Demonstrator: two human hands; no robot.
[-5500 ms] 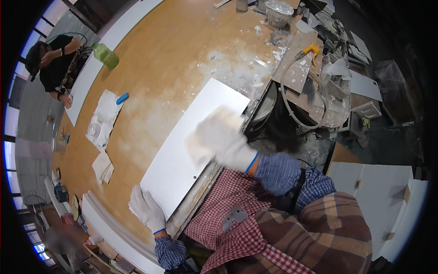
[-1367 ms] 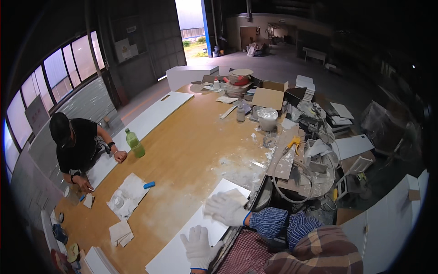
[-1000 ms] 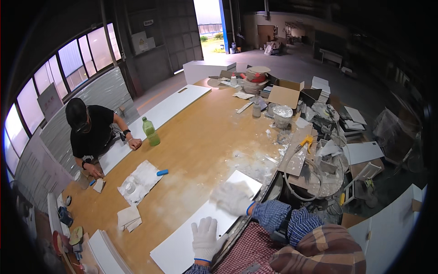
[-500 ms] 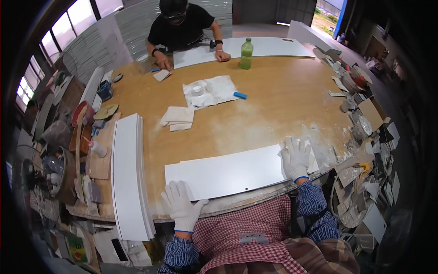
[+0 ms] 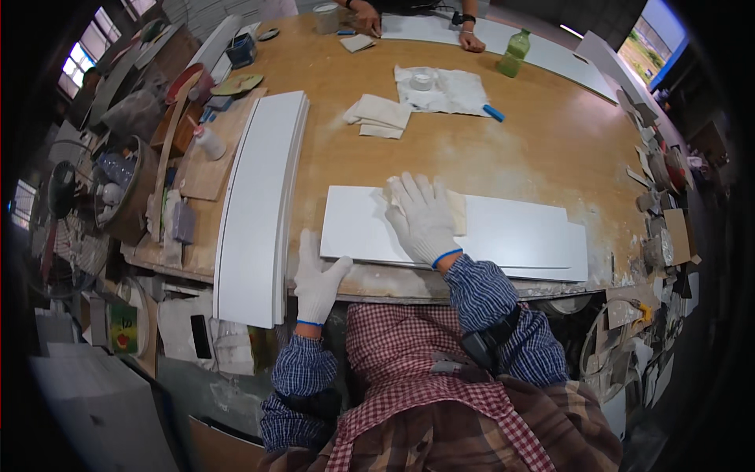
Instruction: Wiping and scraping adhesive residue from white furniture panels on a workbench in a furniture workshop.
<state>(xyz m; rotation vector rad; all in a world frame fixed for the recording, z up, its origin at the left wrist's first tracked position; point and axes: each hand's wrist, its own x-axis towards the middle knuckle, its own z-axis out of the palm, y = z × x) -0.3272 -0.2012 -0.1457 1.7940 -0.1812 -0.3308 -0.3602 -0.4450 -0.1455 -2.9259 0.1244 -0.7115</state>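
A long white panel (image 5: 503,232) lies along the near edge of the wooden table, apparently with a second board beneath it. My right hand (image 5: 425,216), in a white knit glove, rests flat on the panel's left half with fingers stretched out. Under that palm is a folded cream cloth (image 5: 457,206), partly hidden by the glove. At the panel's near left corner is my left hand (image 5: 316,279), gloved the same way, open with the thumb apart and touching or very close to the corner.
Left of me stands a stack of white panels (image 5: 255,204), overhanging the table edge. Folded cloths (image 5: 379,116), a white sheet with a small tub (image 5: 422,81), a blue block (image 5: 493,112) and a green bottle (image 5: 514,53) lie farther off. Across the table a co-worker's hands (image 5: 471,41) rest by another panel.
My right hand has moved left from the panel's right end to its left half, with the cloth under it. The view has shifted, and my left hand stays near the left corner.
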